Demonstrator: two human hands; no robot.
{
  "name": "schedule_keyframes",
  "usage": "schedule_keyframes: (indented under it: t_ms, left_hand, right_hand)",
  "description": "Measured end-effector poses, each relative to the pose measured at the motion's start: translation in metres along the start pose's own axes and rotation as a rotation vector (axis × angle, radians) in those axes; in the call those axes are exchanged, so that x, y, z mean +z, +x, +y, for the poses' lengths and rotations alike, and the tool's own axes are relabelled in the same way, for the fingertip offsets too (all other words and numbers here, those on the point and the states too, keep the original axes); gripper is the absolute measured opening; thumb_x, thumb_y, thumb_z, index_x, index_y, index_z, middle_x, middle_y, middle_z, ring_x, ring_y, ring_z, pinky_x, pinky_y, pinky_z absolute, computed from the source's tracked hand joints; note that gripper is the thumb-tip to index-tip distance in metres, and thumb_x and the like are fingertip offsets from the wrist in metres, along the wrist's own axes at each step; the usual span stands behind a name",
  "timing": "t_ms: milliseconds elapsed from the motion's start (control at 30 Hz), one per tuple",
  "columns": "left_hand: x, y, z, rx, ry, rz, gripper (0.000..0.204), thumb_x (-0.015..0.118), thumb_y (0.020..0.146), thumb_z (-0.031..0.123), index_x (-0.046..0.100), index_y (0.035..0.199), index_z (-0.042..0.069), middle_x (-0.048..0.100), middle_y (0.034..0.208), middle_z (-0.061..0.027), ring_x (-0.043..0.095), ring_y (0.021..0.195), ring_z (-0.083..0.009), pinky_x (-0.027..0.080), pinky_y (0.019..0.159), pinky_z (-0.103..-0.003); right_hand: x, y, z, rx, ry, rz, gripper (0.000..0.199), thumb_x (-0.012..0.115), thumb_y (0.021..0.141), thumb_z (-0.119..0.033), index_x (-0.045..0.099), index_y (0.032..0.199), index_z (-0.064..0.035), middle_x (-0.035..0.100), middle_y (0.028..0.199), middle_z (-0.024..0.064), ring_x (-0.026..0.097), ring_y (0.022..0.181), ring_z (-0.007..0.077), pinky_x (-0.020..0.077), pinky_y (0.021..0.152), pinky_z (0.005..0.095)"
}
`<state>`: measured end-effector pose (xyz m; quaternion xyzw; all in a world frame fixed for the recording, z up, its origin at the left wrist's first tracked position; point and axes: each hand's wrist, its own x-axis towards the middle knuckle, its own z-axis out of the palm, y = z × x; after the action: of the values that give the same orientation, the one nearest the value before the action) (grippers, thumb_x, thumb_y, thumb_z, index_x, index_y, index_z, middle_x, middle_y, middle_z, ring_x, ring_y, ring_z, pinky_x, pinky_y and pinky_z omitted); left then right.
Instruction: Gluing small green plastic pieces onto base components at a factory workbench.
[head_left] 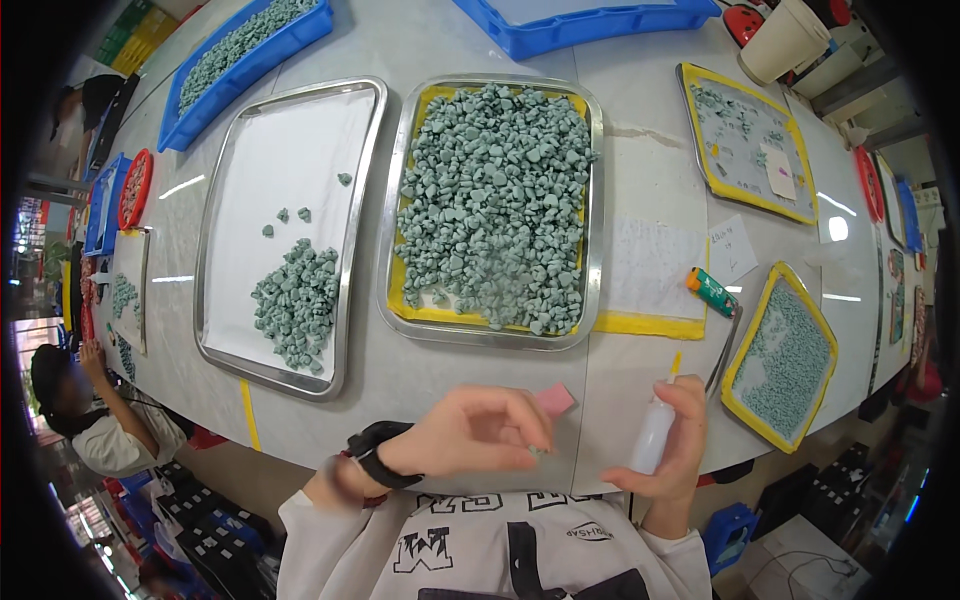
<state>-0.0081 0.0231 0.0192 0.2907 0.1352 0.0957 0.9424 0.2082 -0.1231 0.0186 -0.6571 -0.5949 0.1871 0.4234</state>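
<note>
Small grey-green piece (pixel 537 451) pinched in left hand (pixel 470 432) fingertips near surface (pixel 650 190) edge; right hand (pixel 672 440) clamped on white squeeze bottle (pixel 653 432), nozzle up. Gluing step seemingly; next needs nozzle brought onto piece. Heaped steel tray (pixel 592 215) beyond.

One head-worn fisheye view looks steeply down at the near edge of the table (pixel 650 170), edges bending outward.

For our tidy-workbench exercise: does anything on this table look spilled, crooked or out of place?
Little stands out. On the left steel tray, a few green pieces lie scattered apart from the main heap. A lighter lies loose on the table between trays. Nothing looks spilled or damaged.
</note>
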Motion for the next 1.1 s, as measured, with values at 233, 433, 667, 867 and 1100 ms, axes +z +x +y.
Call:
schedule_keyframes:
  t_ms: [233,433,667,867,1100]
  left_hand:
    - [-0.037,-0.056,0.052,0.584,1.700,1.110,0.025,0.063,0.068,-0.012,0.063,0.088,0.003,0.062,0.089,-0.0091,0.058,0.078,-0.0217,0.045,0.065,-0.029]
    - [-0.020,-0.010,0.051,0.503,2.018,0.836,0.019,0.064,0.072,-0.002,0.064,0.090,0.005,0.059,0.087,-0.0083,0.054,0.083,-0.0259,0.043,0.071,-0.034]
    - [-0.034,-0.002,0.060,0.200,1.916,0.754,0.017,0.061,0.076,0.000,0.062,0.092,0.003,0.055,0.086,-0.0101,0.053,0.081,-0.0306,0.044,0.071,-0.038]
    - [-0.035,-0.003,0.055,0.316,1.899,0.743,0.020,0.061,0.076,-0.001,0.060,0.095,0.002,0.054,0.085,-0.0119,0.053,0.080,-0.0308,0.044,0.073,-0.039]
    - [-0.012,0.019,0.072,0.489,1.937,0.514,0.045,0.064,0.075,0.000,0.056,0.118,0.009,0.048,0.117,-0.0146,0.048,0.106,-0.0344,0.041,0.088,-0.041]
  right_hand:
    - [0.019,-0.010,-0.002,0.120,0.220,0.207,0.072,0.078,0.063,-0.050,0.046,0.107,-0.0036,0.043,0.088,0.0083,0.045,0.084,0.0200,0.0394,0.071,0.0313]
    - [0.026,-0.008,-0.001,-0.012,0.465,0.377,0.071,0.053,0.078,-0.067,0.047,0.106,-0.0018,0.051,0.079,0.0108,0.051,0.075,0.0200,0.0433,0.061,0.0302]
    - [0.023,-0.003,-0.010,0.138,0.623,0.307,0.077,0.045,0.081,-0.070,0.052,0.102,0.0035,0.065,0.081,0.0186,0.064,0.073,0.0268,0.0523,0.069,0.0356]
    - [0.022,-0.003,-0.007,0.161,0.604,0.329,0.064,0.052,0.084,-0.060,0.051,0.097,0.0021,0.063,0.075,0.0192,0.064,0.066,0.0286,0.0534,0.062,0.0375]
    - [0.020,-0.001,-0.006,0.085,0.583,0.312,0.053,0.058,0.084,-0.051,0.049,0.095,0.0002,0.061,0.070,0.0185,0.062,0.061,0.0278,0.0527,0.058,0.0356]
